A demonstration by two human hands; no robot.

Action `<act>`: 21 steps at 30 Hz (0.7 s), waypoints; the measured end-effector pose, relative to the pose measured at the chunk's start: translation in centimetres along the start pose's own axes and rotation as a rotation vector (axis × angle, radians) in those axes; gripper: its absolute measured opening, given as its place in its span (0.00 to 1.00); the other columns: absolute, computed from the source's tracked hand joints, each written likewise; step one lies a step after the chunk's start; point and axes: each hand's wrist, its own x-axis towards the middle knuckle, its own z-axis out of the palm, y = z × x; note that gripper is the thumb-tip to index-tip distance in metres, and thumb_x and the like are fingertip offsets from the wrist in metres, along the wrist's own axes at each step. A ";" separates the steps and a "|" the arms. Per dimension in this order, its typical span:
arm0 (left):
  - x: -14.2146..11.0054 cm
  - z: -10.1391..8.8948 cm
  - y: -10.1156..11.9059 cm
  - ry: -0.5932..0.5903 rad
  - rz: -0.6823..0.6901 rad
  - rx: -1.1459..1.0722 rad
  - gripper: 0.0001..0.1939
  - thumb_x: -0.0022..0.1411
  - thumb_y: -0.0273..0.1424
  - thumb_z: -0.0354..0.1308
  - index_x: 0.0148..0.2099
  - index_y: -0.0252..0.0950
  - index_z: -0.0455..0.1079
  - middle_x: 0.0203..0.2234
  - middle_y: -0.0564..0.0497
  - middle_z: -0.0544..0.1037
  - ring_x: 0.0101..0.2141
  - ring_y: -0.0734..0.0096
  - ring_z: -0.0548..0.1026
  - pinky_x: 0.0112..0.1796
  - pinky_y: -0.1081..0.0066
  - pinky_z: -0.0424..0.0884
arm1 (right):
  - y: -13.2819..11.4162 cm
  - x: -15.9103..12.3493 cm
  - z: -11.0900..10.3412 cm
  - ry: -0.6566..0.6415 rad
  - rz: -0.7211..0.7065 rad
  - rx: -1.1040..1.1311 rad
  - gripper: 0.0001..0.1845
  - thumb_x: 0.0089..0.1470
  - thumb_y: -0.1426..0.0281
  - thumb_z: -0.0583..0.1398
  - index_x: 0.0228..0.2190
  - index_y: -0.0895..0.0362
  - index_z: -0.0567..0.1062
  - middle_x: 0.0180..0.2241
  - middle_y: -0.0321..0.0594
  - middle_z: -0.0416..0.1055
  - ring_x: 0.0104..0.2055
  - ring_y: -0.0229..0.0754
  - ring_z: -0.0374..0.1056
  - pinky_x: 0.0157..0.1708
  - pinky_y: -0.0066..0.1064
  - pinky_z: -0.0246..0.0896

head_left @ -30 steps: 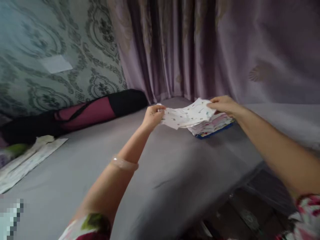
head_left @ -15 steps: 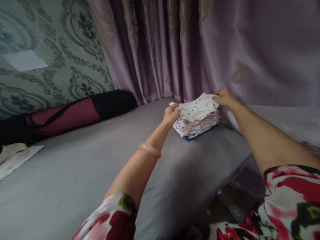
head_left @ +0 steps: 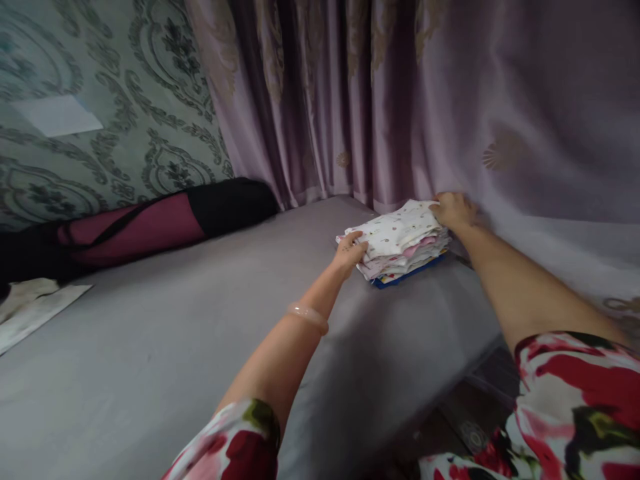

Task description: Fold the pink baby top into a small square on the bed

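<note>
Head view: folded-cloth stack (head_left: 400,237) on grey sheet (head_left: 200,320), near purple curtain (head_left: 320,120); patterned wall (head_left: 150,113) at left.
Left hand (head_left: 351,252) on stack's left edge, right hand (head_left: 454,211) at far right corner; pinching or merely touching, cannot tell. Cut off at left: pale flat item (head_left: 50,309). Lost in shadow: floor (head_left: 440,427).

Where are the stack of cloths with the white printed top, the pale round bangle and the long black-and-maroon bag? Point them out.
Stack of cloths (head_left: 400,232): head view, on the top cloth's face.
Pale round bangle (head_left: 309,315): head view, on its band.
Long black-and-maroon bag (head_left: 150,233): head view, on its maroon section.
</note>
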 end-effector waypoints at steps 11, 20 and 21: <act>-2.8 -1.2 -0.9 0.007 0.011 -0.057 0.26 0.60 0.25 0.58 0.61 0.31 0.64 0.49 0.41 0.71 0.32 0.78 0.72 0.36 0.75 0.72 | -0.2 -0.7 1.9 -0.099 0.099 -0.144 0.21 0.63 0.70 0.51 0.51 0.70 0.73 0.52 0.66 0.69 0.54 0.55 0.66 0.46 0.38 0.57; -5.3 -6.0 -2.4 -0.004 -0.006 0.040 0.25 0.63 0.32 0.59 0.61 0.33 0.63 0.58 0.35 0.66 0.41 0.70 0.76 0.38 0.72 0.74 | -5.1 -1.7 3.4 -0.179 -0.084 0.062 0.34 0.67 0.57 0.37 0.59 0.63 0.66 0.62 0.60 0.60 0.63 0.58 0.56 0.58 0.53 0.48; -5.6 -6.9 -2.7 -0.015 -0.002 0.073 0.24 0.63 0.32 0.59 0.60 0.33 0.64 0.57 0.36 0.67 0.41 0.69 0.77 0.38 0.72 0.74 | -5.1 -1.7 3.9 -0.199 -0.061 0.077 0.35 0.67 0.56 0.36 0.60 0.63 0.65 0.63 0.60 0.58 0.64 0.59 0.54 0.59 0.55 0.47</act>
